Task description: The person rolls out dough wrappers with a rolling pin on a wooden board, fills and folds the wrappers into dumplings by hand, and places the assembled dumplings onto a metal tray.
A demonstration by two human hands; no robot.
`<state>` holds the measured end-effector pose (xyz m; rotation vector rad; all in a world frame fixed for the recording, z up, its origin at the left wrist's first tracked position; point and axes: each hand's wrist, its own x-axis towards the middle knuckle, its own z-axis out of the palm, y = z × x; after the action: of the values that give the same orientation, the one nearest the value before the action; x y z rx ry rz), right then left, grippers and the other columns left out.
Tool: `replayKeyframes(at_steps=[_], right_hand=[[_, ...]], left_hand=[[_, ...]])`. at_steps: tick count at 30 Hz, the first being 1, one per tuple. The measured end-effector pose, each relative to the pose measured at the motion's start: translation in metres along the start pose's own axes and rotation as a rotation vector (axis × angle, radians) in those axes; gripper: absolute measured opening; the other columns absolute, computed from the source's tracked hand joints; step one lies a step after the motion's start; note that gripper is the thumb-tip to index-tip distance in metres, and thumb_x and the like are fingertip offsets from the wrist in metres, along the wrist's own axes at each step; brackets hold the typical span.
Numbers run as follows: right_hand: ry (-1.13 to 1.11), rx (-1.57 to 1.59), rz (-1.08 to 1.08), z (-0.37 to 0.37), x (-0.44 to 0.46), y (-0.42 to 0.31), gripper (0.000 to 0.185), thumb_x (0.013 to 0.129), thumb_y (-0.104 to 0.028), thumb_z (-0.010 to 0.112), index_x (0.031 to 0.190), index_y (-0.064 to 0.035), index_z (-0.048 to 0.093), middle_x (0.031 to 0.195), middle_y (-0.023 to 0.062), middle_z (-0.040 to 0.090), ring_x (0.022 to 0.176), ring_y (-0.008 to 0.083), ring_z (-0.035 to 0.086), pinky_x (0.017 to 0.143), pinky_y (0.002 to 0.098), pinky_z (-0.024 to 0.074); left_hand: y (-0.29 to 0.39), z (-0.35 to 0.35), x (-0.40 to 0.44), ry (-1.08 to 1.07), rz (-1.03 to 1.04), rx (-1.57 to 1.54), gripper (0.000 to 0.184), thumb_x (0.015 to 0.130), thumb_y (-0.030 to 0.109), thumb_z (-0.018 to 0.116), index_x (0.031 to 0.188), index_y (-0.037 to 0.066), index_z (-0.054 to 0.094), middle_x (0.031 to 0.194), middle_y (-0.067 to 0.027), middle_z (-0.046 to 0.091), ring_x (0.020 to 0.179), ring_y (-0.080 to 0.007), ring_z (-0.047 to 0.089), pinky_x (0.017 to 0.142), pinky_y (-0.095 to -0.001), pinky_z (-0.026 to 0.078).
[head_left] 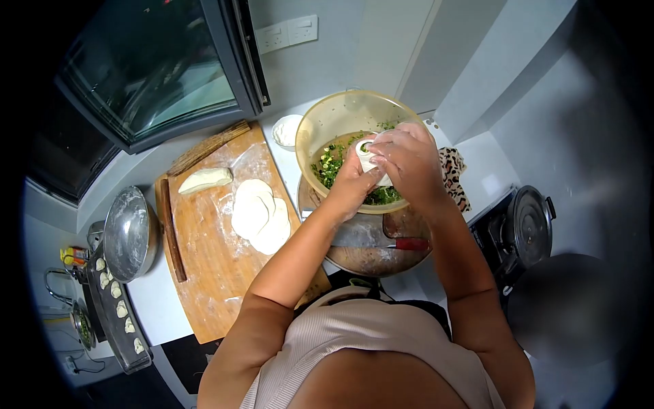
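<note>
Over the large yellowish bowl (310,160), both hands are closed around a white dough wrapper (366,159) with a bit of chopped green filling showing in its opening. My left hand (353,178) cups it from the left side. From the right, the fingers of my right hand (410,163) press at its top edge. Chopped greens (330,163) lie in the bowl below. Left of the hands, flat round dough wrappers (253,213) overlap on a floured wooden board (211,273), near a log of dough (206,180). The underside of the held wrapper is partly hidden.
A rolling pin (172,232) lies along the board's left edge. A cleaver (364,238) rests on a round chopping block (361,260). A small bowl of flour (287,129), a metal bowl (129,235), a tray of dumplings (114,327) and a lidded pot (530,225) stand around.
</note>
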<state>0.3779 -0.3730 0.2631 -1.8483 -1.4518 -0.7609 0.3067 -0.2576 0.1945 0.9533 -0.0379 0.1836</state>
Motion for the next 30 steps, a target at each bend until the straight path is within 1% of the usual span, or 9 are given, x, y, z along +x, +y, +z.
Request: replayKeyframes(at_steps=[4, 6, 12, 15, 18, 22, 25, 28, 30], right_hand=[[-0.084, 0.014, -0.111, -0.005, 0.002, 0.006, 0.018, 0.063, -0.01, 0.07, 0.081, -0.0079, 0.067, 0.086, 0.0036, 0.065, 0.087, 0.0251, 0.058, 0.076, 0.0361, 0.0463], [-0.149, 0.008, -0.117, -0.008, 0.006, 0.006, 0.018, 0.064, -0.009, 0.069, 0.082, -0.0073, 0.067, 0.085, 0.0035, 0.064, 0.086, 0.0258, 0.057, 0.076, 0.0368, 0.0462], [-0.04, 0.326, 0.42, -0.004, 0.004, -0.007, 0.026, 0.069, -0.004, 0.07, 0.094, -0.0063, 0.066, 0.086, 0.0052, 0.061, 0.086, 0.0246, 0.057, 0.077, 0.0347, 0.0461], [0.039, 0.275, 0.343, -0.002, 0.005, -0.006, 0.026, 0.07, -0.003, 0.071, 0.096, -0.0047, 0.068, 0.087, 0.0063, 0.061, 0.081, 0.023, 0.057, 0.074, 0.0324, 0.0469], [-0.125, 0.378, 0.355, -0.005, 0.0, 0.002, 0.024, 0.072, -0.004, 0.071, 0.096, -0.0038, 0.07, 0.086, 0.0078, 0.061, 0.076, 0.0231, 0.058, 0.07, 0.0319, 0.0478], [-0.08, 0.338, 0.353, -0.002, 0.0, 0.001, 0.014, 0.074, -0.003, 0.068, 0.087, -0.0021, 0.069, 0.086, 0.011, 0.062, 0.074, 0.0251, 0.06, 0.068, 0.0334, 0.0485], [-0.021, 0.319, 0.363, 0.006, -0.005, 0.004, 0.01, 0.076, -0.002, 0.065, 0.085, -0.0015, 0.067, 0.086, 0.0126, 0.062, 0.077, 0.0276, 0.061, 0.069, 0.0346, 0.0484], [0.019, 0.287, 0.385, 0.012, -0.006, 0.002, 0.007, 0.077, -0.002, 0.063, 0.084, -0.0015, 0.065, 0.087, 0.0132, 0.063, 0.079, 0.0295, 0.061, 0.071, 0.0356, 0.0482], [0.019, 0.272, 0.369, 0.011, -0.005, 0.0, 0.008, 0.078, -0.002, 0.062, 0.086, -0.0018, 0.063, 0.087, 0.0131, 0.063, 0.081, 0.03, 0.061, 0.072, 0.0362, 0.0481]], left_hand=[[0.002, -0.001, -0.002, -0.065, 0.058, 0.044, 0.059, 0.086, -0.004, 0.054, 0.138, 0.011, 0.03, 0.123, -0.007, 0.049, 0.116, -0.0145, 0.047, 0.099, -0.0285, 0.038], [0.003, 0.0, -0.002, -0.053, 0.065, 0.053, 0.059, 0.086, -0.004, 0.054, 0.138, 0.011, 0.03, 0.123, -0.007, 0.049, 0.115, -0.0144, 0.048, 0.098, -0.0286, 0.04], [0.01, 0.005, -0.006, -0.05, 0.054, -0.029, 0.054, 0.087, -0.003, 0.054, 0.136, 0.01, 0.035, 0.124, -0.0075, 0.049, 0.114, -0.0148, 0.049, 0.097, -0.03, 0.042], [0.011, 0.002, -0.005, -0.05, 0.028, -0.02, 0.053, 0.087, -0.002, 0.054, 0.135, 0.009, 0.036, 0.124, -0.0079, 0.049, 0.114, -0.0152, 0.049, 0.097, -0.0305, 0.042], [0.011, -0.003, -0.001, -0.063, 0.047, 0.052, 0.054, 0.086, -0.002, 0.054, 0.136, 0.009, 0.036, 0.124, -0.0082, 0.049, 0.114, -0.0155, 0.049, 0.098, -0.0308, 0.041], [0.013, -0.003, -0.001, -0.079, 0.029, 0.078, 0.058, 0.084, -0.004, 0.054, 0.137, 0.008, 0.034, 0.124, -0.0078, 0.049, 0.114, -0.0155, 0.049, 0.099, -0.0311, 0.04], [0.01, -0.004, 0.001, -0.097, 0.063, 0.12, 0.049, 0.091, 0.01, 0.052, 0.137, 0.006, 0.034, 0.128, -0.0098, 0.048, 0.118, -0.0182, 0.049, 0.101, -0.0345, 0.04], [0.017, 0.003, -0.002, -0.156, -0.001, -0.359, 0.048, 0.099, 0.03, 0.04, 0.138, 0.003, 0.032, 0.132, -0.0121, 0.046, 0.122, -0.0227, 0.048, 0.103, -0.0394, 0.041], [0.016, 0.004, -0.003, -0.167, 0.015, -0.445, 0.052, 0.1, 0.037, 0.032, 0.138, 0.001, 0.031, 0.134, -0.013, 0.044, 0.125, -0.0249, 0.047, 0.103, -0.0419, 0.041]])
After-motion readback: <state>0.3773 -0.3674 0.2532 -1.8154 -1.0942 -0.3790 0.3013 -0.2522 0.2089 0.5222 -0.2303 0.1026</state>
